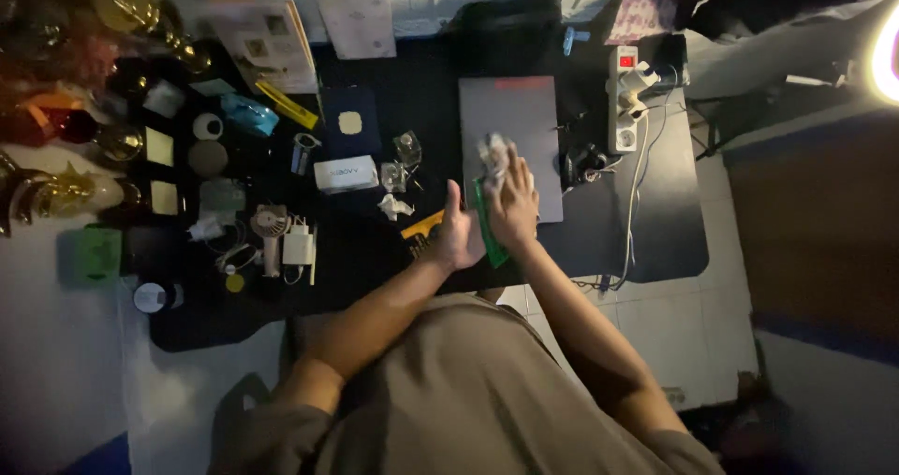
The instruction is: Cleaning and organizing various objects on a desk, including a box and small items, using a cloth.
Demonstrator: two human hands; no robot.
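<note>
At the far left of the dark desk (pixel 655 241) stand gold trophies (pixel 140 16) and a green box (pixel 91 253). Moving right, a small white fan (pixel 271 224), a white charger (pixel 300 246) and a white carton (pixel 346 173) lie among loose clutter, with a dark blue box (pixel 349 119) just behind the carton.

Nearer the middle, the person's left hand (pixel 456 234) rests at the desk's front edge, thumb raised and fingers loosely curled; whether it grips anything cannot be told. A yellow item (pixel 423 224) lies just left of it, and a green packet (pixel 489 232) stands between the two hands.

The right hand (pixel 515 204) presses down, fingers closed over a crumpled white cloth (pixel 494 154), which sits on the lid of a closed grey laptop (pixel 510 119). The laptop lies flat at the desk's centre.

Further right, a white power strip (pixel 626 96) with plugs and trailing cables (pixel 637 194) lies just beside the laptop. A bright ring light (pixel 887 54) glows at the right edge.
</note>
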